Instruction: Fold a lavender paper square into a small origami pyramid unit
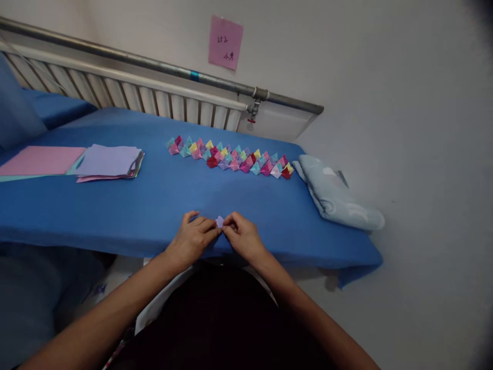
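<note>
A small piece of folded lavender paper [219, 221] is pinched between my two hands, close to the front edge of the blue-covered table. On its left side, the fingers of my left hand [193, 237] close on it. My right hand [243, 236] grips the opposite side between thumb and fingertips. Much of the paper is hidden by my fingers. Beyond my hands, several small folded paper pieces [231, 156] in pink, red, yellow, teal and purple stand in rows.
A stack of coloured paper sheets [110, 160] lies at left, beside pink paper [42, 160]. On the right rests a folded light-blue cloth [333, 198]. A radiator [146, 100] and metal pipe [154, 64] run along the wall behind the blue cloth cover [162, 198].
</note>
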`<control>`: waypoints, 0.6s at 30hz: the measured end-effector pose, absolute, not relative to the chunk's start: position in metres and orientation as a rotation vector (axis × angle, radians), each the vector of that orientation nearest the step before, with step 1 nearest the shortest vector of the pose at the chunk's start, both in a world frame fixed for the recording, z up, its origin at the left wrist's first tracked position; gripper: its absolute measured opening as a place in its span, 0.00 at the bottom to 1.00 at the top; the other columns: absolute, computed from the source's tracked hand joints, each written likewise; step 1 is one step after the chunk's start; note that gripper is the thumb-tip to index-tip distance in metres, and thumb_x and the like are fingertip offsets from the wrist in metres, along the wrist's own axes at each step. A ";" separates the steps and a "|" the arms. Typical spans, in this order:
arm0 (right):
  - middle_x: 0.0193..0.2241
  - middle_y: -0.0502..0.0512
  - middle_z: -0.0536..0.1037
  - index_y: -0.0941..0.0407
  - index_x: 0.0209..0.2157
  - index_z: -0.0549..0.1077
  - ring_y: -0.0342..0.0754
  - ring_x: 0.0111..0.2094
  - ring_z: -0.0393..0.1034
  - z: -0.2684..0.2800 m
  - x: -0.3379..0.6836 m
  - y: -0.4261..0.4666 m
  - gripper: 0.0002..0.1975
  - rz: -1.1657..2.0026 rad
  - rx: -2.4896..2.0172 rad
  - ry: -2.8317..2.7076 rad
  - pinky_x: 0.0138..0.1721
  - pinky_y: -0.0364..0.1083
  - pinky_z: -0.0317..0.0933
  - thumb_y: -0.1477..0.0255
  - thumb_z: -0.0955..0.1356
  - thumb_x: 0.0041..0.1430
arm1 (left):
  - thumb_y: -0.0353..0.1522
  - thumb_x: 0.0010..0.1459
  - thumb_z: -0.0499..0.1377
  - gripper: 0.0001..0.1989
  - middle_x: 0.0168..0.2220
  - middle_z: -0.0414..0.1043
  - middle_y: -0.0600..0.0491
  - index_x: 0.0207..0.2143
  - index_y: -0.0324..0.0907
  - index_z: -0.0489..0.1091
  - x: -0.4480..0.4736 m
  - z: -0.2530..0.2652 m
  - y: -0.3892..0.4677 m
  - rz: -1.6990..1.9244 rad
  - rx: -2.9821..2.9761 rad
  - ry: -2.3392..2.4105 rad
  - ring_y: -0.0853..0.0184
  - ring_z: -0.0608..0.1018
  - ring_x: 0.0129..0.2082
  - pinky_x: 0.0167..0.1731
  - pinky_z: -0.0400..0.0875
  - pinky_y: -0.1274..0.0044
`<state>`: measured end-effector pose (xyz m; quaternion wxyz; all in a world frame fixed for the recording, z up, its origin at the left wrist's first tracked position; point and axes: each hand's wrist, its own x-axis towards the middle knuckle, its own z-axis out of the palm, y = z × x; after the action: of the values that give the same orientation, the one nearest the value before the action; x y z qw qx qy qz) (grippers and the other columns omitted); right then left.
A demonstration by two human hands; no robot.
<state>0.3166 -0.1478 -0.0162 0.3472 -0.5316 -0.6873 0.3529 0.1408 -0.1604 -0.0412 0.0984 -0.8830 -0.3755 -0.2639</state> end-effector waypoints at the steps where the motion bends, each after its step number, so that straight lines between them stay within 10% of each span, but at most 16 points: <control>1: 0.20 0.44 0.66 0.54 0.25 0.65 0.41 0.22 0.60 -0.016 0.317 -0.148 0.04 0.941 -1.376 -1.761 0.25 0.40 0.55 0.77 0.64 0.50 | 0.25 0.63 0.51 0.14 0.40 0.76 0.52 0.46 0.46 0.71 0.141 -0.041 -0.160 -0.770 -2.616 -1.118 0.65 0.74 0.37 0.49 0.56 0.62; 18: 0.21 0.45 0.67 0.54 0.25 0.65 0.42 0.24 0.61 -0.020 0.315 -0.145 0.05 0.726 -1.424 -1.860 0.27 0.40 0.55 0.77 0.63 0.52 | 0.27 0.64 0.49 0.15 0.37 0.74 0.52 0.47 0.48 0.72 0.142 -0.032 -0.145 -0.619 -2.648 -1.244 0.65 0.72 0.34 0.43 0.57 0.66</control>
<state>0.3146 -0.1451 -0.0195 0.3377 -0.5466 -0.7139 0.2785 0.1422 -0.1447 -0.0324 0.0754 -0.8830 -0.4148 -0.2063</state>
